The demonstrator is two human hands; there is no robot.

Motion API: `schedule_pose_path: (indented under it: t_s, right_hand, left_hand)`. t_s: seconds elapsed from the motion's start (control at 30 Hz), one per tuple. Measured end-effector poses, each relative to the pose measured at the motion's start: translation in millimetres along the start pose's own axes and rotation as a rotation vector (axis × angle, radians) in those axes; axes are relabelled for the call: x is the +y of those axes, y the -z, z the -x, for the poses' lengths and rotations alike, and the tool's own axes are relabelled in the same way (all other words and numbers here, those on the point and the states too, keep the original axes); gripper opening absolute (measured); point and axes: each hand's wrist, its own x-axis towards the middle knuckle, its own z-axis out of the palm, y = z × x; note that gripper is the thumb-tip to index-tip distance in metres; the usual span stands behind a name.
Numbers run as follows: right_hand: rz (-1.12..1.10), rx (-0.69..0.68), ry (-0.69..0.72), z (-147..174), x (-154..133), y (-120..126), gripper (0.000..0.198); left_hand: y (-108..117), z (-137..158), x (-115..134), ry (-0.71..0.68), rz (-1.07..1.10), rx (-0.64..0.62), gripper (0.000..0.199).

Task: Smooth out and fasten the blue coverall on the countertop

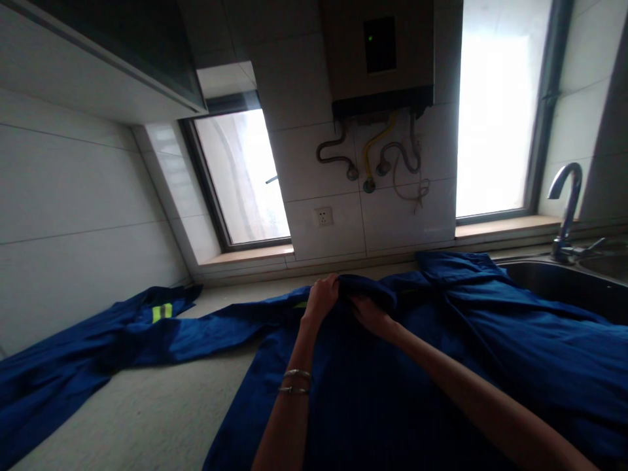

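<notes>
— Pinching a fold of the jacket, that's where I am. Left hand is clenched on the cloth at the collar end, and right hand grasps the same bunched ridge just beside it, the two nearly touching.

— Where does the jacket lie?

— Spread flat on the counter, its body toward me, the bunched edge at the far side near the wall. One sleeve runs off left of the jacket, with a yellow stripe on it. The sink is right of the jacket, and the cloth drapes over its near rim.

— Which step would you call this?

— Gathering or folding over the top edge, I'd judge. The next move calls for both hands pulling evenly so the ridge stays straight, and for keeping the cloth from sliding into the sink.

— Anything you can't make out?

— My fingertips are buried in the fold, so how deep the grasp goes I can't tell. The room is dim, the jacket's right side blurs into shadow, and the sleeve end is cut off at the picture's edge.
</notes>
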Motion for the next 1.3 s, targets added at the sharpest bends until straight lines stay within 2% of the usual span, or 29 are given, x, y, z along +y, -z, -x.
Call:
schedule_pose_path:
  t_s: [0.13, 0.23, 0.3, 0.4, 0.5, 0.6, 0.7, 0.8, 0.9, 1.03, 1.17, 1.3]
  right_hand:
    - [0.022, -0.039, 0.004, 3, 11, -11, 0.049]
    - [0.073, -0.060, 0.015, 9, 7, -12, 0.040]
    - [0.103, -0.067, 0.015, 12, 2, -12, 0.031]
    - [0.211, -0.080, -0.010, 12, -3, -12, 0.032]
    - [0.336, -0.111, -0.040, 10, -7, -12, 0.029]
    - [0.341, -0.145, -0.045, 11, -9, -10, 0.026]
    - [0.231, -0.152, 0.050, 13, -10, 3, 0.026]
    - [0.155, -0.011, 0.099, 10, -9, 28, 0.028]
    - [0.302, 0.146, 0.044, 2, -7, 57, 0.025]
    - [0.487, 0.248, -0.065, -4, 2, 81, 0.026]
    - [0.487, 0.256, -0.106, -2, 19, 92, 0.027]
    - [0.425, 0.247, -0.151, 1, 38, 101, 0.030]
  left_hand:
    - [2, 0, 1, -0.054, 0.121, 0.019, 0.025]
    - [2, -2, 1, -0.069, 0.206, 0.122, 0.024]
    - [4, -3, 1, -0.045, 0.266, 0.219, 0.024]
    - [6, -4, 2, 0.017, 0.338, 0.337, 0.024]
    - [7, -3, 2, 0.085, 0.365, 0.381, 0.024]
    - [6, -1, 2, 0.100, 0.297, 0.347, 0.023]
    - [4, -1, 1, 0.017, 0.177, 0.324, 0.021]
    - [-1, -1, 0, -0.040, 0.102, 0.282, 0.020]
    - [-5, -1, 0, -0.022, 0.044, 0.216, 0.020]
    - [-6, 2, 2, 0.012, -0.003, 0.140, 0.025]
    - [-6, 4, 5, 0.040, -0.038, 0.052, 0.029]
    - [-4, 4, 2, -0.051, -0.016, -0.039, 0.037]
